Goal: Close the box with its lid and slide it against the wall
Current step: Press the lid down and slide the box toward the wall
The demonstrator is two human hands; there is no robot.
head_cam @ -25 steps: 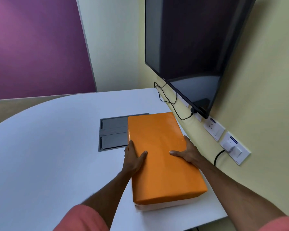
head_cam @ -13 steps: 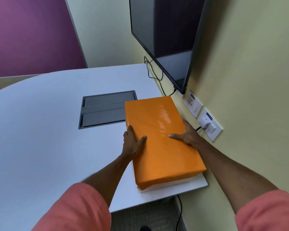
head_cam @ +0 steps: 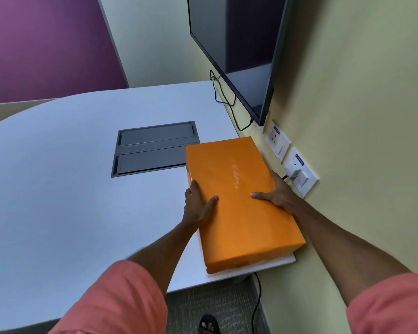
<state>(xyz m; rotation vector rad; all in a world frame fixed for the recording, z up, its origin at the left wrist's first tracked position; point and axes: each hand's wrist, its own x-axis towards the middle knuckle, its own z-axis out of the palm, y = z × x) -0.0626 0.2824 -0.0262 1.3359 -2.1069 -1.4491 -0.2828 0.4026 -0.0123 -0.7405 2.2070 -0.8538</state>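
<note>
the orange box lies closed on the white table, its lid seated flat over a pale base that shows only as a thin strip along the near bottom edge. it sits at the table's right side, its long right edge close along the yellow-green wall; whether it actually touches the wall cannot be told, since the right hand sits in between. the left hand is spread against the box's left side, thumb lying on top of the lid and fingers laid along the left edge. the right hand grips the opposite side, thumb stretched across the lid's top and the fingers wrapped down over the right edge, out of sight between box and wall. both forearms reach in from coral-pink sleeves. just beyond the box's far left corner a grey recessed panel is set into the table. on the wall beside the box are two white sockets, the nearer one with a plug in it, and a dark screen hangs above them with a black cable looping down.
</note>
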